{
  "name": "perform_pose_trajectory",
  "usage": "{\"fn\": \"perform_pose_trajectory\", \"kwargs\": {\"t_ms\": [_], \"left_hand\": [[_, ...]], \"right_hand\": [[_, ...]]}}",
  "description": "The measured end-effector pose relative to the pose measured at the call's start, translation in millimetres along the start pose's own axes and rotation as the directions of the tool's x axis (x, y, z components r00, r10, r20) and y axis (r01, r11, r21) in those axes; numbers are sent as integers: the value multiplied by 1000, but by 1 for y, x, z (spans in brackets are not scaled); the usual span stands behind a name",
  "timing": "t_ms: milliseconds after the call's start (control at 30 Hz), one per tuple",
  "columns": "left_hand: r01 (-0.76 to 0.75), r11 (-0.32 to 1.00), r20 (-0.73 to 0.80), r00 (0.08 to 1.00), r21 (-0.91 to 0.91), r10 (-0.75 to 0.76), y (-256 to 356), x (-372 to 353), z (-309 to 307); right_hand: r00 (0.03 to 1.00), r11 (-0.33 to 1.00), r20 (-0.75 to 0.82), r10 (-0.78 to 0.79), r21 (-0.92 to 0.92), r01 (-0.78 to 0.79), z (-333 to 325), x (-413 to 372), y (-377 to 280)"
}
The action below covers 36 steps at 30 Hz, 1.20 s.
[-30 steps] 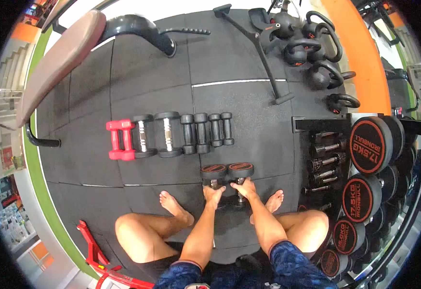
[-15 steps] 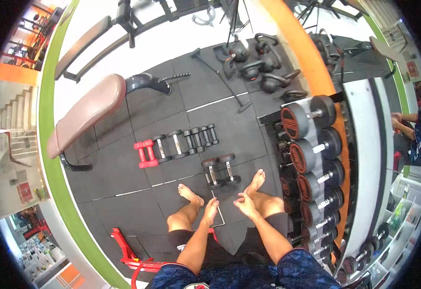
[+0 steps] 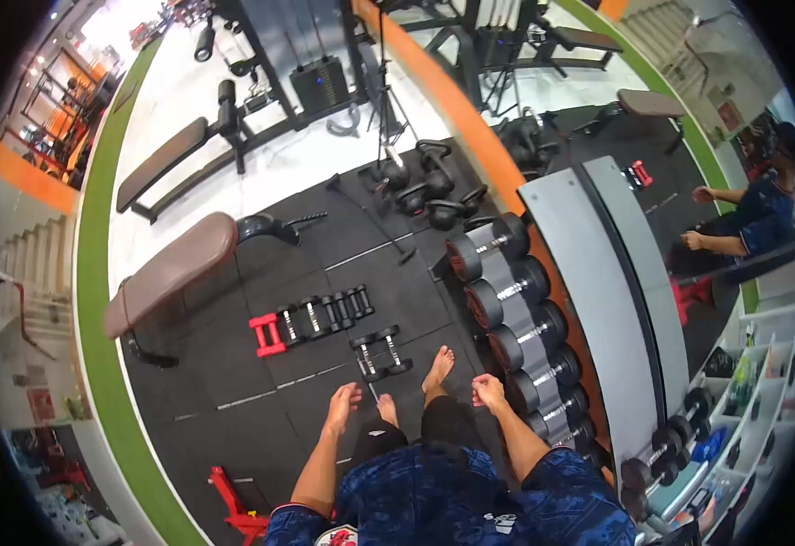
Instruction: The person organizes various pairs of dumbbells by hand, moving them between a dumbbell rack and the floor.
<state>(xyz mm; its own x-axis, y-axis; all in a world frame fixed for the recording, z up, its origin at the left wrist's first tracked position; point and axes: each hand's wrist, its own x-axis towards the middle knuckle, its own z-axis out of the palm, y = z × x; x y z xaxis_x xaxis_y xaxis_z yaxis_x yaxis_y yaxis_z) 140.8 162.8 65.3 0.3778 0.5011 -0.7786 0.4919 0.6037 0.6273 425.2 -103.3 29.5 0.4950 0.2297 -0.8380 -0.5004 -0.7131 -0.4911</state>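
My left hand (image 3: 343,406) is held out above the floor mat with its fingers loosely bent and apart, holding nothing. To the right, my right hand (image 3: 488,392) is also empty, its fingers half curled, near the dumbbell rack. Between and beyond the hands, a pair of black dumbbells with chrome handles (image 3: 393,348) lies on the mat just ahead of my bare feet (image 3: 438,368). Farther left, a row of smaller black dumbbells (image 3: 312,317) ends in red dumbbells (image 3: 267,335). Neither hand touches any weight.
Large round dumbbells (image 3: 508,289) fill the rack on my right, beside a mirror. Kettlebells (image 3: 434,187) stand ahead. A brown padded bench (image 3: 177,268) is at the left, and a red metal frame (image 3: 231,505) sits near my left side. A long-handled bar (image 3: 370,218) lies on the mat.
My hands have moved apart, and their fingers are more bent. My view has lifted, showing more of the gym ahead. My legs look more upright. The floor dumbbells have stayed in place.
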Motion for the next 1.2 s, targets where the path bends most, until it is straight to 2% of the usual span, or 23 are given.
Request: {"fn": "perform_pose_trajectory", "kwargs": {"t_ms": [100,200,300,367,533,667,733,867,1067,1200], "left_hand": [[122,985,110,988,-122,-108,-15,-9,-4],[63,998,201,978,11,-64,-26,-17,-9],[19,999,289,957,29,-27,-36,-17,1],[17,998,340,940,62,-37,-41,-18,12],[-22,972,573,811,235,-120,-37,-47,62],[-47,947,693,693,319,-199,-39,-65,102],[-49,935,720,653,352,-237,-42,-75,122],[-90,894,741,600,438,-302,-60,-85,159],[-109,835,709,594,539,-380,-109,-98,207],[-71,815,644,654,575,-398,-154,-108,249]], "right_hand": [[994,986,-102,30,164,-13,-9,-32,38],[978,972,-208,30,235,20,-8,-82,82],[980,910,-196,24,411,60,2,-126,119],[972,900,-232,43,432,63,6,-156,137],[938,735,-343,50,649,197,18,-212,192],[892,645,-441,102,712,278,27,-253,227],[872,580,-470,137,752,315,28,-270,243],[838,542,-511,193,768,343,22,-294,286],[733,486,-611,299,759,434,0,-340,379],[696,403,-594,403,798,448,-5,-376,454]]}}
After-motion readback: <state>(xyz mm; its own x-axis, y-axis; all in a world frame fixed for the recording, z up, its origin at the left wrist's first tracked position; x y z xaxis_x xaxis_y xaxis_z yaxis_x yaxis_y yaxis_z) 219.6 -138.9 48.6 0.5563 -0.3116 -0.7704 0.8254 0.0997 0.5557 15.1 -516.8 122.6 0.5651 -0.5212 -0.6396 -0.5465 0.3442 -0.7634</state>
